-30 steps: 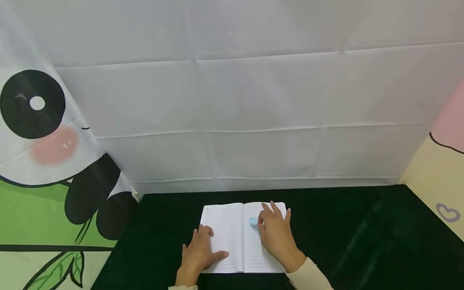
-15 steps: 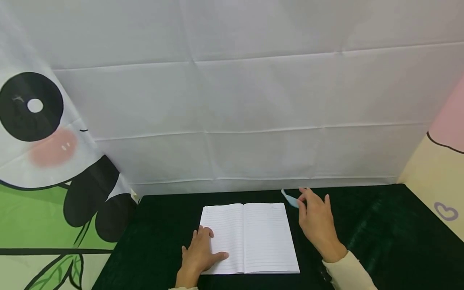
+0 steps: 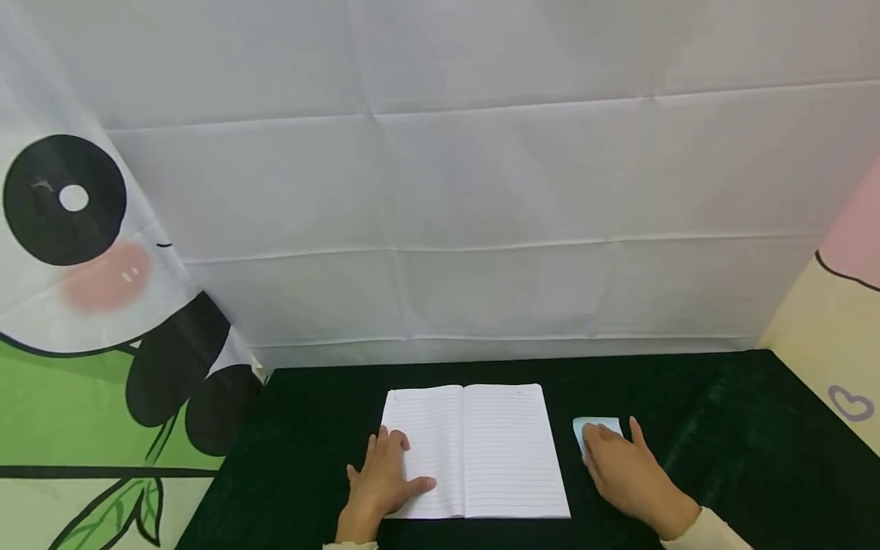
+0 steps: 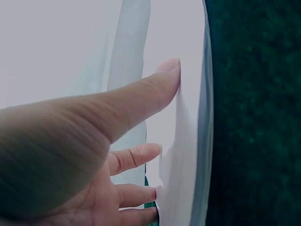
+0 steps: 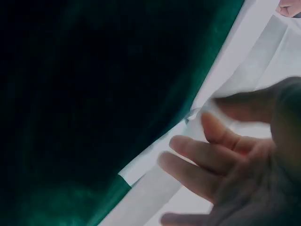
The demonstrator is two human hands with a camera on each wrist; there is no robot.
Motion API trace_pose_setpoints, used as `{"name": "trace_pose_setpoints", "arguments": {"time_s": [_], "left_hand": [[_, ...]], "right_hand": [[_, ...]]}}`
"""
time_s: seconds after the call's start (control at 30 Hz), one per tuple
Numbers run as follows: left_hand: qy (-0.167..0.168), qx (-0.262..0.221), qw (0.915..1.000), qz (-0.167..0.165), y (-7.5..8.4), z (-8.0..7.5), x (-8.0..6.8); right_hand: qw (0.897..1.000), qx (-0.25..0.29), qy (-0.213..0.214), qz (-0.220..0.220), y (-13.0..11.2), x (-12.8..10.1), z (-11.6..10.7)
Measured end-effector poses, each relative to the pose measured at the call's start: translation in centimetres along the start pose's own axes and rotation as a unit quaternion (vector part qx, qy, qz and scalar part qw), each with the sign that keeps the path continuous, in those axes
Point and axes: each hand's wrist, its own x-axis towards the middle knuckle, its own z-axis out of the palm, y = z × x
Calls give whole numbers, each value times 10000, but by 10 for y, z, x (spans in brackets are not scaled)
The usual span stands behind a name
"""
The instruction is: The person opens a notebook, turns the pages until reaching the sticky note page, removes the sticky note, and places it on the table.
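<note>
An open lined notebook point(image 3: 512, 451) lies on the dark green cloth. My left hand point(image 3: 381, 477) rests over its left page edge with the thumb spread on the paper; in the left wrist view the thumb point(image 4: 155, 87) lies across the page. To the right of the notebook, my right hand point(image 3: 629, 473) pinches a light blue sticky note point(image 3: 609, 422) low over the cloth. Thumb and index finger meet at the note's edge in the right wrist view, where the note point(image 5: 148, 160) extends past the fingers. The hand covers part of it.
Green cloth point(image 3: 687, 428) spreads over the table on both sides of the notebook. A white curtain point(image 3: 495, 298) hangs behind the far edge. Printed cartoon sheets stand at the left point(image 3: 172, 382) and right point(image 3: 825, 344).
My right hand lifted the sticky note off the right page, carried it right through the air, and brought it lower and nearer over the cloth. The left hand has stayed in place.
</note>
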Motion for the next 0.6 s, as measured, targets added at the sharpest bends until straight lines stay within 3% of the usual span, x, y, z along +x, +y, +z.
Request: {"name": "trace_pose_setpoints", "arguments": {"time_s": [0.1, 0.17, 0.6], "left_hand": [[-25, -10, 10000, 0, 0, 1, -1], [-29, -8, 10000, -1, 1, 1, -1], [-13, 37, 9999, 117, 1, -2, -3]], "right_hand": [[9959, 396, -738, 350, -1, 0, 5], [9923, 567, -951, 554, -2, 1, 6], [9849, 797, -1158, 1010, 12, 12, 1]]}}
